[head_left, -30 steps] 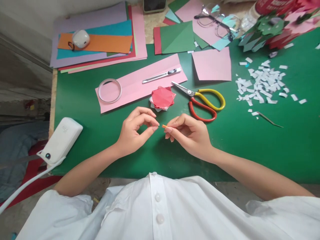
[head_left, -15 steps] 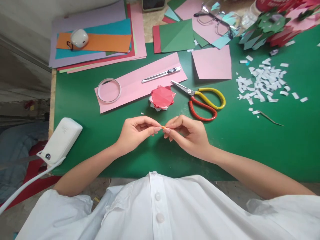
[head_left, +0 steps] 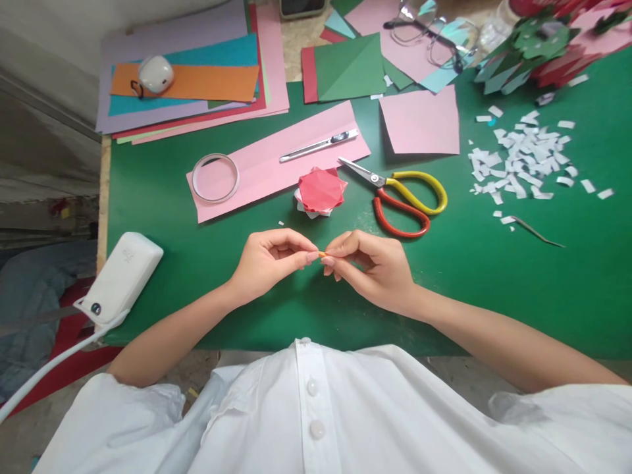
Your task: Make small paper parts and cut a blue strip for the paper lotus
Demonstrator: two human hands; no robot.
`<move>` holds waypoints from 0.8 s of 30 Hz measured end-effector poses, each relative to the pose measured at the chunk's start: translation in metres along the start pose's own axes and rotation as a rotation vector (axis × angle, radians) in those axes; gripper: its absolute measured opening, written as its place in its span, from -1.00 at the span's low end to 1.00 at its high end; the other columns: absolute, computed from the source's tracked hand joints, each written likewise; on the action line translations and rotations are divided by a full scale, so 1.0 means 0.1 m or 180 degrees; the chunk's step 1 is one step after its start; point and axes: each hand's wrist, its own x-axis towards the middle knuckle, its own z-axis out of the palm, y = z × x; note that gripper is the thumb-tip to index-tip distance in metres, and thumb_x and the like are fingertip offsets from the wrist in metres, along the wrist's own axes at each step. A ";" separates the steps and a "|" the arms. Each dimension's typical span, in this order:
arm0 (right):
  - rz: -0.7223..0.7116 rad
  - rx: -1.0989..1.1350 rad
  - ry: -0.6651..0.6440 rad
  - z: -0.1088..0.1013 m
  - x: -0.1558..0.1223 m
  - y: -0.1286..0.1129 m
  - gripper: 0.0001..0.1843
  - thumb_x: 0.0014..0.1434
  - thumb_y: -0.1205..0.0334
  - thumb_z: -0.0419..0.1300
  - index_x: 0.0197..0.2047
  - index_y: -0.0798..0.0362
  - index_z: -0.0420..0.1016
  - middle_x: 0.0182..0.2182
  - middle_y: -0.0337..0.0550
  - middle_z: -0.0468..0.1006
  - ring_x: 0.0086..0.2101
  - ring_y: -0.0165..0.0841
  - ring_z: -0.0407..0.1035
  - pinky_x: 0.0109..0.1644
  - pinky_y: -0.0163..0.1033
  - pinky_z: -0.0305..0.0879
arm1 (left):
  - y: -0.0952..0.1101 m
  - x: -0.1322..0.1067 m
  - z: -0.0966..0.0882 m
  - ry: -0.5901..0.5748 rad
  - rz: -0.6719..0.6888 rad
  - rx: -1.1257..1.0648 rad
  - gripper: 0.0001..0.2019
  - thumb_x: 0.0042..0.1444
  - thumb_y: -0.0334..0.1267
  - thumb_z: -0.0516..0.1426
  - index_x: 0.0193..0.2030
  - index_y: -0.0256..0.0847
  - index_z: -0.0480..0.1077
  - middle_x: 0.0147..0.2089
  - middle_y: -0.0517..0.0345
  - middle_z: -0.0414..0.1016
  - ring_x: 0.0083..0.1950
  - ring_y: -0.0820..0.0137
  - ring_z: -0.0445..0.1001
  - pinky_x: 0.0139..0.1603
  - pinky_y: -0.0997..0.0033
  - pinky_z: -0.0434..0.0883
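Over the green mat (head_left: 162,197), my left hand (head_left: 269,263) and my right hand (head_left: 370,266) meet fingertip to fingertip. Both pinch a tiny orange paper piece (head_left: 322,254), of which only a sliver shows between the thumbs and forefingers. Just beyond the hands lies a folded red paper flower (head_left: 322,191). Scissors (head_left: 399,194) with one yellow and one red handle lie shut to its right.
A pink paper strip (head_left: 276,161) carries a clear tape roll (head_left: 215,178) and a utility knife (head_left: 318,145). Coloured paper sheets (head_left: 192,72) are stacked at the back left, white paper scraps (head_left: 526,155) and tweezers (head_left: 536,232) lie right, a white device (head_left: 121,276) left, glasses (head_left: 429,36) at the back.
My left hand, open a second ago, has closed in and pinched the free end of the orange piece that my right hand held alone. Since half a second ago almost nothing has moved.
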 end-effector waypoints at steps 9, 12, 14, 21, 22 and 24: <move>0.0163 0.0235 0.0159 0.02 -0.02 -0.03 -0.79 0.25 0.23 0.27 -0.36 0.06 0.32 -0.38 -0.19 0.52 -0.45 -0.48 0.48 -0.49 -0.39 0.48 | 0.01 -0.01 0.01 -0.0196 -0.0464 -0.0845 -0.87 -0.06 -0.24 0.40 -0.38 -0.21 0.61 -0.40 0.16 0.64 -0.40 0.50 0.57 -0.43 0.59 0.49; 0.0318 0.0406 0.0158 0.02 0.00 -0.04 -0.76 0.24 0.20 0.28 -0.37 0.07 0.32 -0.39 -0.20 0.52 -0.47 -0.49 0.47 -0.50 -0.40 0.46 | 0.02 -0.01 0.00 -0.0233 -0.0503 -0.0929 -0.89 -0.05 -0.27 0.40 -0.36 -0.20 0.62 -0.36 0.15 0.65 -0.39 0.51 0.58 -0.43 0.60 0.49; 0.0354 0.0484 0.0136 0.02 0.01 -0.05 -0.76 0.23 0.20 0.29 -0.38 0.08 0.33 -0.40 -0.20 0.52 -0.48 -0.49 0.47 -0.51 -0.40 0.44 | 0.02 0.00 -0.01 -0.0279 -0.0462 -0.0914 -0.90 -0.05 -0.29 0.39 -0.35 -0.19 0.62 -0.35 0.17 0.65 -0.39 0.52 0.58 -0.42 0.61 0.49; 0.0388 0.0483 0.0216 0.02 0.00 -0.06 -0.78 0.24 0.21 0.29 -0.37 0.08 0.35 -0.40 -0.21 0.52 -0.47 -0.49 0.47 -0.49 -0.40 0.45 | 0.00 0.01 -0.01 0.0013 -0.0304 -0.0793 -0.86 -0.09 -0.28 0.42 -0.40 -0.23 0.57 -0.45 0.22 0.59 -0.43 0.53 0.57 -0.45 0.62 0.49; 0.0363 0.0467 0.0214 0.03 -0.01 -0.05 -0.78 0.24 0.22 0.28 -0.37 0.07 0.35 -0.40 -0.21 0.52 -0.46 -0.48 0.47 -0.49 -0.39 0.46 | 0.00 0.02 0.00 0.0022 -0.0310 -0.0806 -0.85 -0.08 -0.28 0.41 -0.40 -0.23 0.57 -0.45 0.22 0.59 -0.43 0.52 0.57 -0.46 0.63 0.49; 0.0280 0.0425 0.0203 0.03 -0.01 -0.03 -0.80 0.25 0.24 0.27 -0.36 0.07 0.35 -0.39 -0.21 0.52 -0.45 -0.48 0.47 -0.48 -0.38 0.46 | -0.01 0.01 0.01 0.0025 -0.0337 -0.0873 -0.85 -0.08 -0.28 0.41 -0.40 -0.23 0.57 -0.46 0.23 0.59 -0.44 0.53 0.58 -0.49 0.66 0.47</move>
